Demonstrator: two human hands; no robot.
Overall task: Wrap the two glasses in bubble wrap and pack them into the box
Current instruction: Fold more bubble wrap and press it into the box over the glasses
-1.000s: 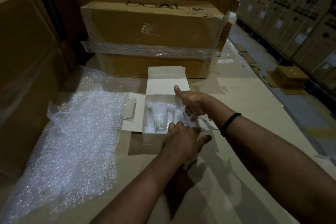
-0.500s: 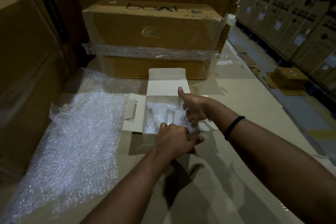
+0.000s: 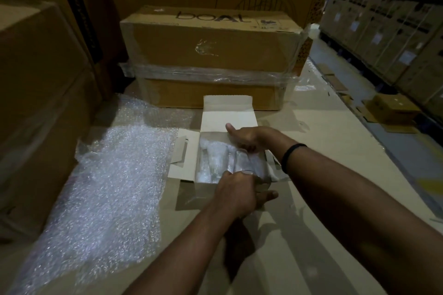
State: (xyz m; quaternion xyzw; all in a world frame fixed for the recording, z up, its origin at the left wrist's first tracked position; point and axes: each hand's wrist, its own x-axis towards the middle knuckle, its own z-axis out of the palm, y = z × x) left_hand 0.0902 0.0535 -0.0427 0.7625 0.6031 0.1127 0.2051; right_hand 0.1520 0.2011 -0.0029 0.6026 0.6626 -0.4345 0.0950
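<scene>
Both glasses are in our open box [image 3: 229,112], side by side. The right-hand wrapped glass [image 3: 243,161] sits between our hands: our left hand [image 3: 236,195] curls round its near end, and our right hand [image 3: 249,139] hooks its fingers over the far end, thumb out. The left-hand wrapped glass [image 3: 214,160] lies just beside it, untouched. Spare bubble wrap [image 3: 107,187] is spread left of the box.

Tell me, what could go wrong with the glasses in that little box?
The left hand and right hand press the right-hand glass in beside the left-hand glass; pushing hard might knock them together. Its wrap looks loose and may slip off. The box is open, so a bump could spill them.
</scene>
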